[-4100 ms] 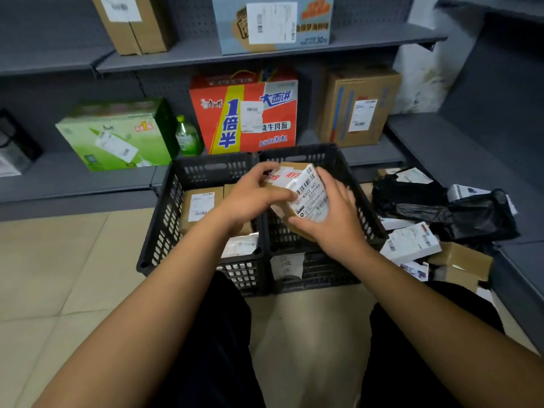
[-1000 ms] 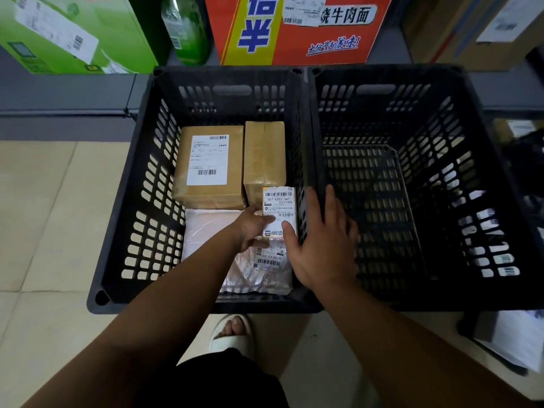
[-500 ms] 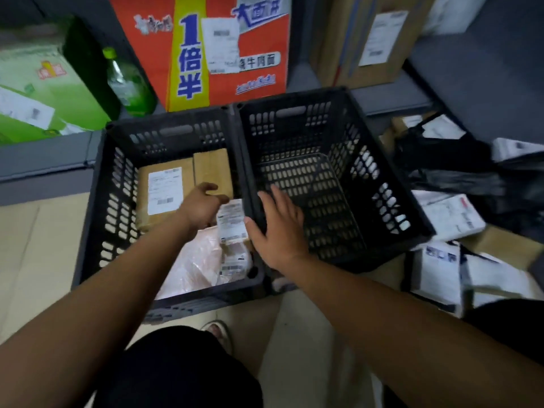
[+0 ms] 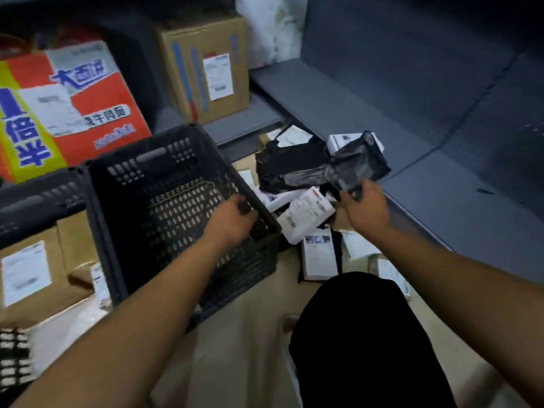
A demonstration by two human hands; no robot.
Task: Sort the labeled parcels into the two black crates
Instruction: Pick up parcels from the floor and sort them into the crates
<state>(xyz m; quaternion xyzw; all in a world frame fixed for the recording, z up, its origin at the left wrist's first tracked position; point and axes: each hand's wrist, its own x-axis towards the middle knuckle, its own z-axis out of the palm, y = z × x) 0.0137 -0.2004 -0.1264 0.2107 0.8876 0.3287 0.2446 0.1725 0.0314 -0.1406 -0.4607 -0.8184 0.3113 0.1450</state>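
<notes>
fingers [image 4: 354, 193] pinch black bag [image 4: 357, 166] | white parcels [image 4: 306, 214] beneath

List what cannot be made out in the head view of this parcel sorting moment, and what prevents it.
- Label text on every parcel: motion blur.
- Left crate: cut off by the left edge.
- Right hand grip on the black bag parcel: fingers hidden behind the hand.
- Parcels under the pile: covered by others.
</notes>
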